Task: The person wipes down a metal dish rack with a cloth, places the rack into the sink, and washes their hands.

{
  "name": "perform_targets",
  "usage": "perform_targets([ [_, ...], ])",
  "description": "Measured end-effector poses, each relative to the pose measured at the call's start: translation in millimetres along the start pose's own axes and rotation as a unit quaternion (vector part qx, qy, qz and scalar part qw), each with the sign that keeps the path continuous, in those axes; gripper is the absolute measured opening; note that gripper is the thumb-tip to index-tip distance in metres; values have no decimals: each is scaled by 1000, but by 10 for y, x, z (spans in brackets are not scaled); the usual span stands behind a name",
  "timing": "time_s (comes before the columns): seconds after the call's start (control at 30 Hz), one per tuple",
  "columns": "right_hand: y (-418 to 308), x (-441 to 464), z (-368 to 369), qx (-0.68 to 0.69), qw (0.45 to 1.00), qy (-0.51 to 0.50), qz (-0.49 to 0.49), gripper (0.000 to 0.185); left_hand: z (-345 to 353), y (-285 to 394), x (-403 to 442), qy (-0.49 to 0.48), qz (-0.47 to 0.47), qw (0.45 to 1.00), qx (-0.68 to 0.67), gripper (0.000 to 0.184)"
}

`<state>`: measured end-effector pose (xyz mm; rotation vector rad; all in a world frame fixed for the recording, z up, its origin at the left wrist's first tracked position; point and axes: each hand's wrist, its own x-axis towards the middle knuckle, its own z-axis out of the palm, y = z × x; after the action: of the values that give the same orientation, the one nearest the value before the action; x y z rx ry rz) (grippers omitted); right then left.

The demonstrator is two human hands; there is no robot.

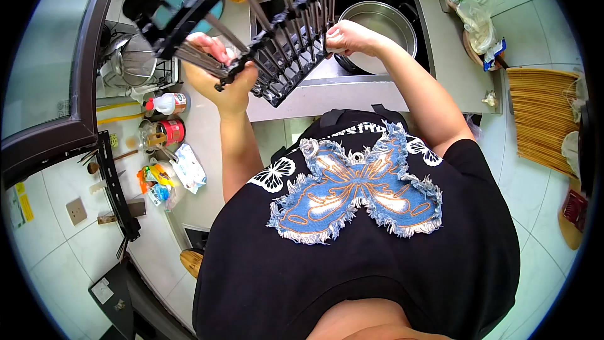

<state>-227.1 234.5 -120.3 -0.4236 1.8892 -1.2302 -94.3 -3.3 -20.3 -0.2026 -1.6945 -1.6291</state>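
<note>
The left grip is closed around the lower left part of a black rack (279, 22) with metal bars, the left hand's (221, 85) thumb and fingers set against it. The right grip is closed at the rack's right edge, the right hand's (352, 38) fingers bent in on it. Held up by the 2 hands, the rack is tilted, its black end pieces toward the upper left, above the counter (327, 97) and the left part of the black sink (425, 41). A round metal pot (384, 25) stands in the sink, just beside the right hand and partly behind the right forearm. Behind the rack is a teal round item (201, 26), partly hidden. Left of the left hand are a metal strainer (135, 63), a bottle (168, 104) with a red cap, a jar (173, 131) with a red label and a white packet (189, 167). Well to the right of the pot lies a clear plastic bag (478, 22). Nearest the camera is a black shirt (251, 283) with 1 large denim butterfly (352, 195).
</note>
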Motion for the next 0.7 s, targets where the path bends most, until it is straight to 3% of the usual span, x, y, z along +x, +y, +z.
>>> perform_targets([
  [0.13, 104, 108, -52, -92, 993, -58, -44, 21, -14, -44, -40, -32, 16, 999, 26, 67],
  [0.2, 259, 131, -81, -63, 993, 21, -99, 21, -60, -53, 9, -34, 24, 999, 31, 67],
  [0.27, 272, 151, -122, 97, 987, 83, -101, 17, -138, -57, 64, -18, 22, 1000, 12, 64],
  [0.33, 248, 178, -182, 125, 976, 127, -126, 19, -225, -114, 113, -15, 37, 999, 12, 62],
  [0.47, 260, 327, -93, 211, 967, 90, -109, 17, -237, -127, 149, 28, 45, 999, -4, 57],
  [0.5, 226, 303, -46, 238, 962, 70, -117, 17, -246, -125, 143, 12, 24, 998, -57, 63],
  [0.53, 216, 277, -109, 245, 963, -9, -114, 23, -262, -135, 155, 11, 26, 998, -57, 63],
  [0.63, 183, 321, -155, 217, 969, -28, -111, 32, -333, -181, 174, -14, 12, 989, -144, 82],
  [0.7, 93, 349, -143, 71, 992, -27, -102, 46, -313, -148, 152, -13, 5, 989, -149, 82],
])
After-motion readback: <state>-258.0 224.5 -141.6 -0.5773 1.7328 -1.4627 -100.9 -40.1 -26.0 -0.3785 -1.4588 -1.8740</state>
